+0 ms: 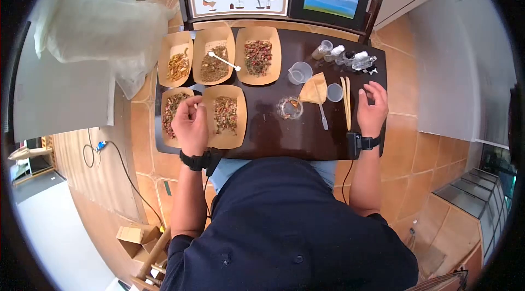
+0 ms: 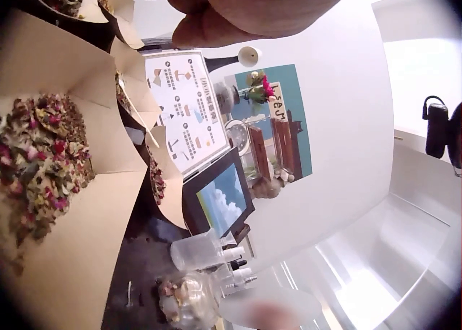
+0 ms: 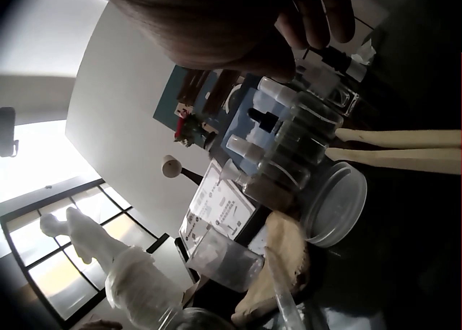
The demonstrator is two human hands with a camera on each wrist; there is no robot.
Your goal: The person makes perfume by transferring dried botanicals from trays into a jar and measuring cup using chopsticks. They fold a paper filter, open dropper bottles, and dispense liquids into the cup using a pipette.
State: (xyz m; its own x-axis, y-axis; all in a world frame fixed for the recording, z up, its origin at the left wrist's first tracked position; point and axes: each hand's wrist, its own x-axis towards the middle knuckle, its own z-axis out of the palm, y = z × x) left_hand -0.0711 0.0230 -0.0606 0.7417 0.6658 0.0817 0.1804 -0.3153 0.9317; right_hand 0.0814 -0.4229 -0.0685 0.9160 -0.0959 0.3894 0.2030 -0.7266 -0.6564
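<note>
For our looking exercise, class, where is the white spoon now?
In the head view, the white spoon lies on the person's left, over the back row's middle tray, its right end at the rim of the neighbouring tray.

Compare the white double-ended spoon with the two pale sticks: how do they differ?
The white spoon is a single piece with a rounded tip at each end, while the pale sticks are a pair with no such tips. The spoon looks shorter than the sticks. The spoon lies over a paper tray; the sticks lie on the dark table. Both are slim, and neither is being held.
</note>
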